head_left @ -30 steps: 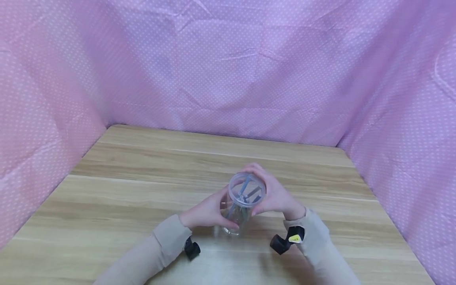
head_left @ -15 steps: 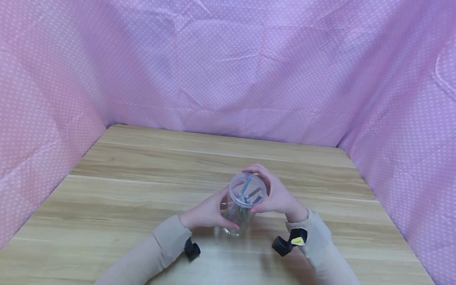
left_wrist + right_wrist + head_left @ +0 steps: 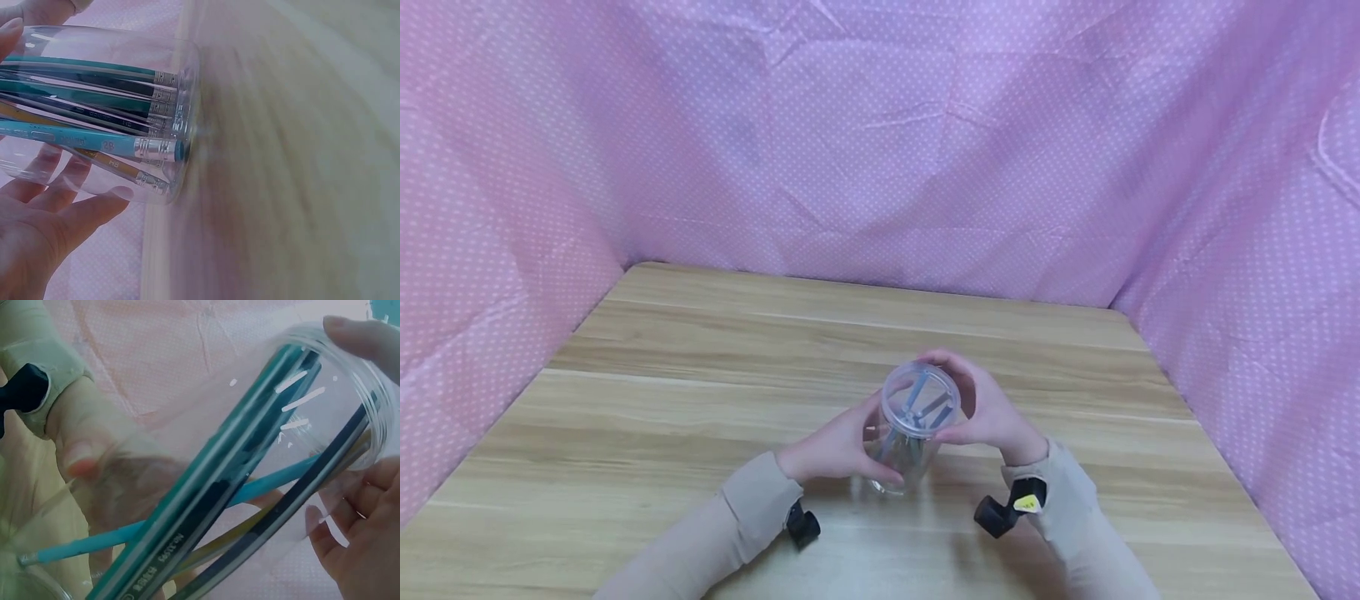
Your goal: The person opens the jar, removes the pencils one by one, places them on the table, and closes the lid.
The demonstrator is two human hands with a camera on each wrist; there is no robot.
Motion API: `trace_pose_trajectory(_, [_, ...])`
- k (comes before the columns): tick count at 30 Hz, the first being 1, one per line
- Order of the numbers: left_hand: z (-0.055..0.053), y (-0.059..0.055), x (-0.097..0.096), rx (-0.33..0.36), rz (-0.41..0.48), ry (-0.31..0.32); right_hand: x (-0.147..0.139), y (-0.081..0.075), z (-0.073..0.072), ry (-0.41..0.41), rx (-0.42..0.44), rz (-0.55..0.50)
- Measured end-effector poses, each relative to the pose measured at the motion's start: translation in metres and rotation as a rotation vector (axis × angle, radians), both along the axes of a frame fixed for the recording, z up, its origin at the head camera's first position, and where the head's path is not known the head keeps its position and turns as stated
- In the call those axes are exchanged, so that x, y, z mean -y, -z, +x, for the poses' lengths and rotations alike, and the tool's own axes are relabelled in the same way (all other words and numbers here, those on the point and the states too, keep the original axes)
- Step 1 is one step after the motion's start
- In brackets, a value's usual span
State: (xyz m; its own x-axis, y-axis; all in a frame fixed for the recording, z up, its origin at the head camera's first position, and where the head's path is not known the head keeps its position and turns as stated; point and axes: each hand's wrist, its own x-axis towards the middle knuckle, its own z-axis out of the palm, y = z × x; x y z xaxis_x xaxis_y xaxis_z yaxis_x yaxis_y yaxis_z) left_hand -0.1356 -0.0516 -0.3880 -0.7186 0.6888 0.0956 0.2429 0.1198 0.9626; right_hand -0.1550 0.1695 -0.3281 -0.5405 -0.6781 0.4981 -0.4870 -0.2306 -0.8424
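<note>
Logging clear cylindrical plastic jar (image 3: 910, 443) of multicoloured pencils (image 3: 112, 106): long axis runs base 7 to top 1 o'clock. Left hand (image 3: 838, 446) wraps fingers round its body from 8; right hand (image 3: 988, 412), nearer the top, grips the rim (image 3: 916, 431) from 3.

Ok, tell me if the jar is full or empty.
Partly filled: the jar holds several pencils, seen through its clear wall in both wrist views, with space around them.

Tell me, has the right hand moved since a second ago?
Yes, slightly: in the head view, the right hand has shifted a little to the right against the wooden table.
</note>
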Motion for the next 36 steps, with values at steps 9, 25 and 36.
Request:
trace_pose_trajectory(9, [0.001, 0.002, -0.001, -0.002, -0.027, -0.02, 0.0, 0.005, -0.008, -0.163, 0.086, -0.06])
trace_pose_trajectory(25, [0.003, 0.003, -0.002, 0.005, -0.031, -0.02, -0.009, 0.013, -0.009, -0.138, 0.032, -0.063])
trace_pose_trajectory(36, [0.004, 0.002, -0.005, -0.002, -0.032, -0.022, -0.004, 0.004, 0.033, 0.444, -0.102, 0.103])
